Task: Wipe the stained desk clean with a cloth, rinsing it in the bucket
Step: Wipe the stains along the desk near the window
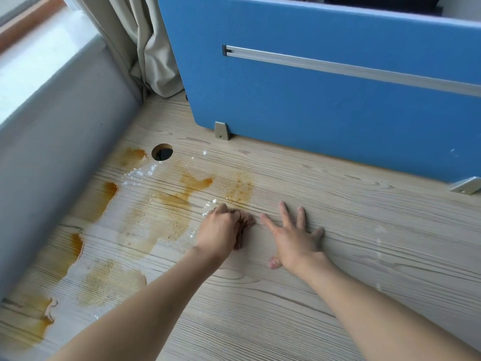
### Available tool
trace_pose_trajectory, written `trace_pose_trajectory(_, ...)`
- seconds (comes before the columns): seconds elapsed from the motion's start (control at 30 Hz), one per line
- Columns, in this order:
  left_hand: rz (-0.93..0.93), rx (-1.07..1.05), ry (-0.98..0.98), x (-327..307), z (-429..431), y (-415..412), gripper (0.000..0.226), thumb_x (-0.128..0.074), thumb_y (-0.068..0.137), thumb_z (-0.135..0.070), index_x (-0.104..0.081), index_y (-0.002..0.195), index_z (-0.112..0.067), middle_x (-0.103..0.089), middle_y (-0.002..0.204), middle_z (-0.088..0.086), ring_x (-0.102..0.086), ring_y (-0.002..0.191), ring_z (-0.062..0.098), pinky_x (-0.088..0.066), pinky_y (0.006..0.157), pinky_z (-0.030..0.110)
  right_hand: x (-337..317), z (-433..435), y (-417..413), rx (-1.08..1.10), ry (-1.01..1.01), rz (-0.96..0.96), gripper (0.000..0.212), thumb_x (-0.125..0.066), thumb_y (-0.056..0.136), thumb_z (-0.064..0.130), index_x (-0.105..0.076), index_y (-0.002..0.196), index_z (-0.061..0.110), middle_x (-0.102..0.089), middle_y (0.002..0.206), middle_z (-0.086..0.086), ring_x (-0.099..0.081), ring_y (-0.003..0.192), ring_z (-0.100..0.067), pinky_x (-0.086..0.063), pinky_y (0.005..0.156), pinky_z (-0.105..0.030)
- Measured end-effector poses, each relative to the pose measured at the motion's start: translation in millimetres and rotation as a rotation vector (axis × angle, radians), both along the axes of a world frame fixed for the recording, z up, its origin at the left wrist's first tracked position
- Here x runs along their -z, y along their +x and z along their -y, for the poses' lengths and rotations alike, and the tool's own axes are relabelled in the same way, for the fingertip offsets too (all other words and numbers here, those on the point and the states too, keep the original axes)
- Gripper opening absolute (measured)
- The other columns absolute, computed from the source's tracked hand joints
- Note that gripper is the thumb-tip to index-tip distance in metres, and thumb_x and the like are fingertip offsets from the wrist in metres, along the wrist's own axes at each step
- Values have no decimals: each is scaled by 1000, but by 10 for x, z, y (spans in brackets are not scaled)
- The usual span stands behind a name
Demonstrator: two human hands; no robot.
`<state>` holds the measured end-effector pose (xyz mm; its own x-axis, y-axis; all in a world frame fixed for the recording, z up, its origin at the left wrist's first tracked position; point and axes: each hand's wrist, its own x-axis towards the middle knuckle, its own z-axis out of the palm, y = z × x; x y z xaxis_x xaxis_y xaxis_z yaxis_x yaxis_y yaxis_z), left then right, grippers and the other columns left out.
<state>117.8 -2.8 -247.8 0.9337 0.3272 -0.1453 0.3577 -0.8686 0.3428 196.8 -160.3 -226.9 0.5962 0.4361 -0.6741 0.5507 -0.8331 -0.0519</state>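
Observation:
The pale wood-grain desk [364,243] carries orange-brown stains [182,194] across its left half, with white foam flecks among them. My left hand [220,231] is bunched on a brownish, soiled cloth [246,225], pressing it to the desk just below a stain patch. My right hand [294,235] lies flat on the desk beside the cloth, fingers spread, holding nothing. More stains run along the left edge [75,246] and near the front left corner [33,316]. The bucket is out of view.
A blue partition panel [325,87] with a metal rail stands along the desk's far edge on grey brackets [221,130]. A round cable hole [162,152] opens at the back left. A grey wall ledge [52,152] borders the left side, with beige curtain [145,48] behind.

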Motion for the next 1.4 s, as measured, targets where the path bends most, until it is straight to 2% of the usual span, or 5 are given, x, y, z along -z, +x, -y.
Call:
trace_pose_trajectory(0.27,-63,72,13,-25,119,10,15,-56,93,-10,-66,103,-15,-52,101,4,-53,98,28,-47,76,33,-20,-26,48,-24,-9,-9,117,-81,75,51,5,153,52,27,163,0,15,149,-46,-23,105,-78)
trace_pose_trajectory(0.37,-38,-4,31,-2,-58,192,20,-54,92,-5,-68,102,-15,-50,99,4,-54,96,31,-45,74,32,-22,-7,173,16,37,15,113,-82,73,54,-3,154,50,18,165,-1,12,149,-46,-21,107,-77)
trace_pose_trajectory(0.8,-20,-75,27,-35,-36,436,18,-53,95,-9,-70,96,-8,-48,89,6,-60,85,34,-42,66,34,42,-36,261,120,25,-35,119,-82,76,45,7,154,51,33,161,-2,22,146,-51,-15,103,-83)
trace_pose_trajectory(1.03,-27,-68,38,26,-74,485,20,-49,99,-16,-68,97,-11,-49,91,3,-53,79,25,-36,64,31,-32,-84,350,89,18,1,116,-82,74,52,1,155,47,24,164,-3,16,149,-47,-15,108,-78)
trace_pose_trajectory(1.4,-43,-122,58,6,-177,675,21,-49,99,-15,-69,98,-9,-52,94,5,-55,79,28,-35,63,31,1,-146,439,189,21,26,118,-83,74,50,5,154,48,24,163,-3,13,147,-49,-29,101,-76)
